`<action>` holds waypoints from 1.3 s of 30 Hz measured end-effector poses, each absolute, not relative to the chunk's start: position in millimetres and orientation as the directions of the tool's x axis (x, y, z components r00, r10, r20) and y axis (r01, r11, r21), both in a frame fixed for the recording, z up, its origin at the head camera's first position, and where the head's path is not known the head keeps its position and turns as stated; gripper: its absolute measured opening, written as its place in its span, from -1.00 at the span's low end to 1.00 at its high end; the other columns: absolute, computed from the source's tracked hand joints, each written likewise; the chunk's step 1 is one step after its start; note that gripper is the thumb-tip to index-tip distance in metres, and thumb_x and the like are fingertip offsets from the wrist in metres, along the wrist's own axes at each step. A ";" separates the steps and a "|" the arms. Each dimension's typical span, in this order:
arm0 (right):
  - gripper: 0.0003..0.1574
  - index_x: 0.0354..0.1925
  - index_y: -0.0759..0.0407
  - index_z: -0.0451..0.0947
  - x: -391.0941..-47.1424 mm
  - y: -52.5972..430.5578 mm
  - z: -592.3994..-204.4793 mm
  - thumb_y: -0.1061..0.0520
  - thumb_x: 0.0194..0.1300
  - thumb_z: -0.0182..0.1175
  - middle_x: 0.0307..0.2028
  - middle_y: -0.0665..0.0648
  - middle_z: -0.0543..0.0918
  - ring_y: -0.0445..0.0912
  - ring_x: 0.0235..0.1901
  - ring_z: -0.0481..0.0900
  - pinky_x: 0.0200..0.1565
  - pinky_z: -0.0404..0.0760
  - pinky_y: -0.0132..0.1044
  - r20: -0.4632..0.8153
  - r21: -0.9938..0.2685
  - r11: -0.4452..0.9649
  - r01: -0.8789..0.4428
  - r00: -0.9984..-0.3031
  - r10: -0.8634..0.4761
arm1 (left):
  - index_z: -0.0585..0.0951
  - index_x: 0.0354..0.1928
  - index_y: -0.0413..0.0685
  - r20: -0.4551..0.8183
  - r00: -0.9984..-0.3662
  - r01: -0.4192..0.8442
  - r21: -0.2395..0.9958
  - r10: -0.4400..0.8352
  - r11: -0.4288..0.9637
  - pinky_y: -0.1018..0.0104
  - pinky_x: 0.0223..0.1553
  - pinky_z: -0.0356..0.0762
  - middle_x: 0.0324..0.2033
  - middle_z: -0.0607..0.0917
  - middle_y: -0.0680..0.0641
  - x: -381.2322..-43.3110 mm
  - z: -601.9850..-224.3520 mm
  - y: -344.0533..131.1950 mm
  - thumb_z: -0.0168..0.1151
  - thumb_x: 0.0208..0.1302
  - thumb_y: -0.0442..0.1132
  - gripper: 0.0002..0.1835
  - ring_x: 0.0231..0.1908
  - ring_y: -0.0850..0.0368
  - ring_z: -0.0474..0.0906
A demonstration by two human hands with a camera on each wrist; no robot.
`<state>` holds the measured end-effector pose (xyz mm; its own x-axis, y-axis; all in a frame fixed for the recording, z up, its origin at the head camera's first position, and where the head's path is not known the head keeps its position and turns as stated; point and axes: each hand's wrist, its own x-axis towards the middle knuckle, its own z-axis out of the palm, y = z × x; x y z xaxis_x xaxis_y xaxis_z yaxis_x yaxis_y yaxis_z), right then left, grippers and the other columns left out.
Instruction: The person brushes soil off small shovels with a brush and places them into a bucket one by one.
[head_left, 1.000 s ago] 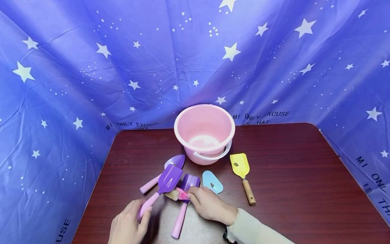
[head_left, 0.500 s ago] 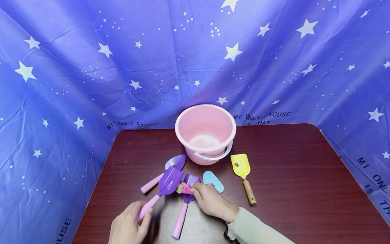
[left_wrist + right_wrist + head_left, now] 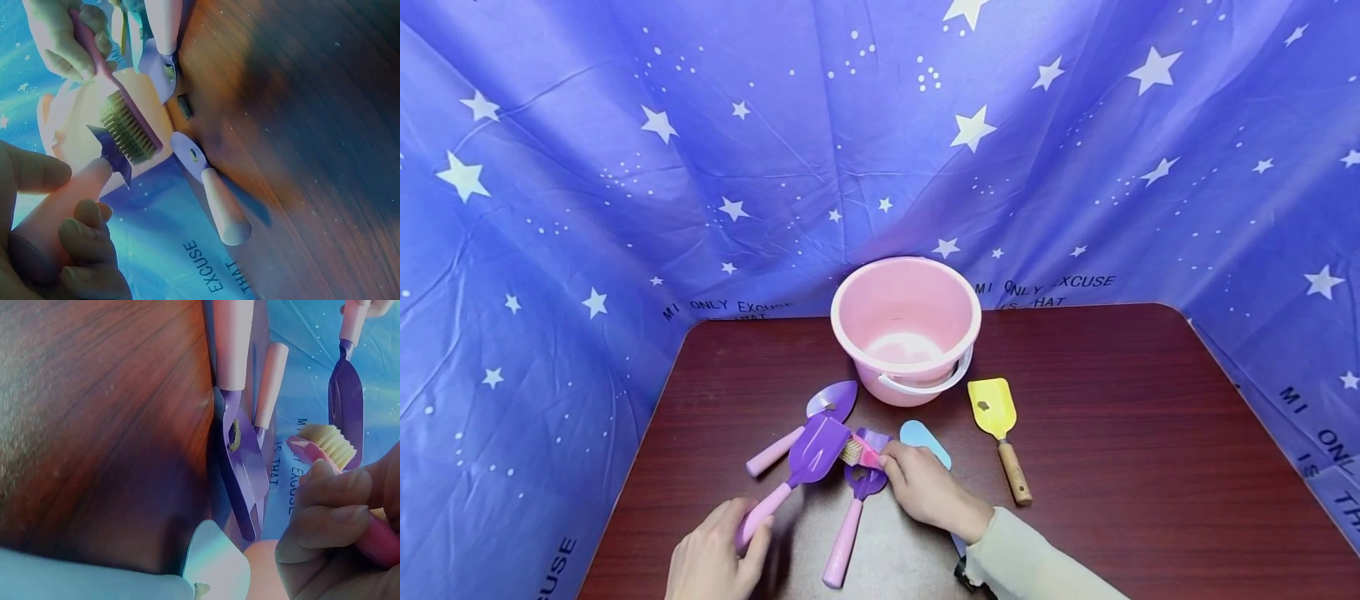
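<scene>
My left hand grips the pink handle of a purple toy shovel, its blade raised over the table. With my right hand I hold a pink brush; its pale bristles lie against or very near the blade's right edge, and contact is unclear. The right wrist view shows fingers curled round the brush handle. Below the brush lies a second purple shovel, with a brownish patch on its blade. A pointed purple trowel rests behind the raised shovel.
A pink bucket with a white handle stands at the back of the dark wooden table. A light blue tool lies partly hidden by my right hand. Farther right is a yellow shovel. Starry blue cloth hangs around.
My right hand has drawn the brush rightward, its bristles moving from beneath the raised blade to its right edge. It now covers more of the light blue tool. The left hand has hardly moved.
</scene>
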<state>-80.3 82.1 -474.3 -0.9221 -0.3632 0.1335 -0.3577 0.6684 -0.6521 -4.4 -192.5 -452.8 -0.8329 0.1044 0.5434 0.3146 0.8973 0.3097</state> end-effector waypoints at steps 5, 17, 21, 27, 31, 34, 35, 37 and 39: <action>-0.82 -0.38 0.03 0.52 -81.9 85.4 -477.0 0.14 0.39 0.07 -0.57 -0.17 0.43 -0.27 -0.53 0.38 -0.41 0.43 -0.31 0.135 -0.640 0.689 -0.341 -0.932 -0.336 | 0.60 -0.40 0.03 0.535 -0.839 0.298 0.307 0.095 0.904 0.20 -0.68 0.25 -0.58 0.45 0.19 -3.4 -453.7 -194.1 0.37 -0.17 -0.18 -0.79 -0.68 0.16 0.37; -0.81 -0.42 0.06 0.49 -80.3 93.7 -474.8 0.17 0.37 0.09 -0.60 -0.18 0.35 -0.26 -0.56 0.33 -0.44 0.40 -0.33 0.138 -0.626 0.706 -0.331 -0.938 -0.317 | 0.60 -0.41 0.03 0.481 -0.874 0.250 0.323 0.069 0.913 0.18 -0.68 0.25 -0.59 0.44 0.18 -2.7 -454.2 -198.0 0.39 -0.14 -0.17 -0.80 -0.69 0.17 0.35; -0.79 -0.44 0.08 0.48 -78.6 96.9 -470.6 0.17 0.38 0.08 -0.60 -0.17 0.35 -0.25 -0.56 0.33 -0.45 0.38 -0.34 0.133 -0.627 0.706 -0.328 -0.939 -0.317 | 0.59 -0.42 0.01 0.491 -0.867 0.263 0.314 0.081 0.912 0.19 -0.68 0.23 -0.59 0.42 0.17 -4.5 -454.5 -199.8 0.39 -0.15 -0.18 -0.80 -0.68 0.16 0.34; -0.84 -0.39 0.04 0.53 -74.8 105.0 -464.2 0.15 0.37 0.10 -0.60 -0.19 0.39 -0.25 -0.55 0.38 -0.45 0.40 -0.32 0.126 -0.597 0.739 -0.312 -0.946 -0.298 | 0.59 -0.41 -0.02 0.513 -0.853 0.288 0.304 0.099 0.908 0.20 -0.68 0.22 -0.58 0.41 0.17 -8.4 -451.8 -202.0 0.39 -0.15 -0.20 -0.79 -0.67 0.17 0.31; -0.87 -0.37 -0.02 0.55 -74.2 113.7 -457.6 0.12 0.35 0.12 -0.60 -0.20 0.39 -0.27 -0.56 0.36 -0.46 0.37 -0.35 0.108 -0.581 0.762 -0.285 -0.955 -0.275 | 0.60 -0.39 -0.02 0.512 -0.854 0.285 0.302 0.097 0.910 0.22 -0.68 0.22 -0.57 0.39 0.21 -11.4 -446.3 -203.6 0.40 -0.13 -0.20 -0.79 -0.66 0.24 0.29; -0.87 -0.37 -0.05 0.55 -74.8 121.3 -453.2 0.12 0.34 0.14 -0.59 -0.21 0.40 -0.28 -0.56 0.36 -0.46 0.37 -0.36 0.098 -0.570 0.778 -0.264 -0.962 -0.254 | 0.61 -0.38 -0.01 0.507 -0.855 0.286 0.294 0.105 0.912 0.25 -0.68 0.21 -0.57 0.37 0.23 -13.2 -440.7 -205.6 0.41 -0.13 -0.20 -0.79 -0.66 0.28 0.26; -0.88 -0.37 -0.05 0.55 -74.9 123.7 -452.1 0.12 0.33 0.15 -0.59 -0.22 0.40 -0.29 -0.56 0.36 -0.45 0.38 -0.36 0.101 -0.565 0.783 -0.260 -0.964 -0.247 | 0.61 -0.38 -0.01 0.506 -0.855 0.289 0.290 0.110 0.912 0.25 -0.68 0.22 -0.57 0.36 0.23 -13.8 -438.8 -206.4 0.41 -0.12 -0.20 -0.78 -0.66 0.29 0.26; -0.88 -0.37 -0.06 0.55 -75.3 128.8 -450.2 0.13 0.33 0.15 -0.60 -0.22 0.39 -0.28 -0.55 0.37 -0.43 0.39 -0.34 0.105 -0.557 0.790 -0.257 -0.965 -0.239 | 0.60 -0.37 -0.01 0.504 -0.856 0.292 0.284 0.117 0.913 0.26 -0.68 0.21 -0.57 0.36 0.23 -15.2 -434.3 -207.7 0.41 -0.11 -0.20 -0.78 -0.65 0.30 0.25; -0.88 -0.37 -0.09 0.55 -74.9 133.7 -448.2 0.11 0.32 0.17 -0.60 -0.24 0.39 -0.29 -0.53 0.39 -0.40 0.41 -0.29 0.107 -0.545 0.802 -0.247 -0.968 -0.225 | 0.60 -0.36 -0.03 0.506 -0.853 0.300 0.276 0.127 0.913 0.27 -0.69 0.20 -0.58 0.34 0.22 -17.0 -429.7 -208.9 0.40 -0.11 -0.20 -0.78 -0.66 0.31 0.23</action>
<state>-74.9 133.7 -448.2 -0.9685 -0.2249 0.1074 -0.2465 0.8016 -0.5446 -17.0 -208.9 -429.7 -0.8531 0.1271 0.5061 0.3000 0.9130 0.2764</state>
